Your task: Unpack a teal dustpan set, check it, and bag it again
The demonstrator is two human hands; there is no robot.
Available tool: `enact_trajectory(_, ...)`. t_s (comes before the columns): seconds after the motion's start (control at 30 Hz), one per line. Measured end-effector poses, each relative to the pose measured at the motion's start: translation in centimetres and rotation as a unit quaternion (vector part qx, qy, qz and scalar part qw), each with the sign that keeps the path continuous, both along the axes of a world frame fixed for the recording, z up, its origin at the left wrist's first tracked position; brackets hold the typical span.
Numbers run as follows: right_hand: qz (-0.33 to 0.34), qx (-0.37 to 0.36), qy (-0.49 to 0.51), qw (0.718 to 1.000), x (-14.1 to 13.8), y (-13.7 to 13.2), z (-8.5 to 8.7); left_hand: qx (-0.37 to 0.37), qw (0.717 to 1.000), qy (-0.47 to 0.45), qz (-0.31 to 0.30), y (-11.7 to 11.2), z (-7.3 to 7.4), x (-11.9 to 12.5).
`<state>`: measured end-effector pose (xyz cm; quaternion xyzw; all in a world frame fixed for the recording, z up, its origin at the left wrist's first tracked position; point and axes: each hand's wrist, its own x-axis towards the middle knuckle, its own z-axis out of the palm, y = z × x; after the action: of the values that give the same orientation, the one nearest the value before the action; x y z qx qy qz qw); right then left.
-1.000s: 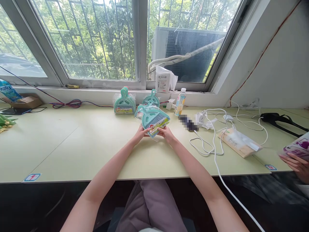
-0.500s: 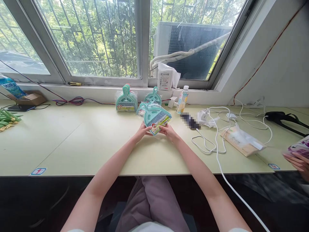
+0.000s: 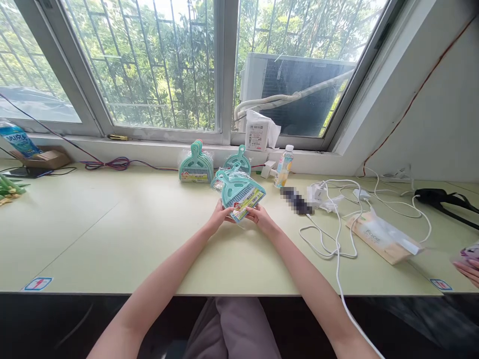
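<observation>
A teal mini broom-and-dustpan set (image 3: 238, 191) in clear plastic wrap is held upright over the pale green table (image 3: 112, 234). My left hand (image 3: 218, 218) pinches its lower left edge and my right hand (image 3: 262, 217) pinches its lower right edge, both closed on the packet. Behind it, two more wrapped teal sets stand against the window ledge, one set (image 3: 195, 165) to the left and another set (image 3: 238, 158) just behind the held one.
White cables and chargers (image 3: 337, 219) sprawl on the right with a tissue pack (image 3: 381, 237), a small bottle (image 3: 283, 167) and a black strap (image 3: 445, 202). Another person's hand (image 3: 467, 269) shows at the far right edge. A cardboard box (image 3: 45, 158) sits far left.
The view has tilted slightly, so the table and hands sit lower in the picture. My hands keep the same pinch on the packet, which has barely moved.
</observation>
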<state>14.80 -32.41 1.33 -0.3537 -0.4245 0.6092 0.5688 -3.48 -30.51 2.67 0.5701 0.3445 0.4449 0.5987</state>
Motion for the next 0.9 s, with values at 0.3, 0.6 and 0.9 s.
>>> enact_trajectory(0.3, -0.066, 0.006, 0.034, 0.997, -1.1, -0.6, 0.2, -0.015, 1.000, -0.009, -0.025, -0.3, 0.1, 0.3)
enact_trajectory(0.6, -0.120, 0.018, 0.040, 0.992, -0.7, -0.4, 0.3, -0.025, 0.992, 0.014, -0.121, -1.0, -0.1, 1.3)
enact_trajectory(0.9, -0.057, 0.034, 0.013, 0.998, -0.6, -0.8, 0.8, -0.068, 0.972, -0.215, -0.063, 1.0, 0.5, -1.3)
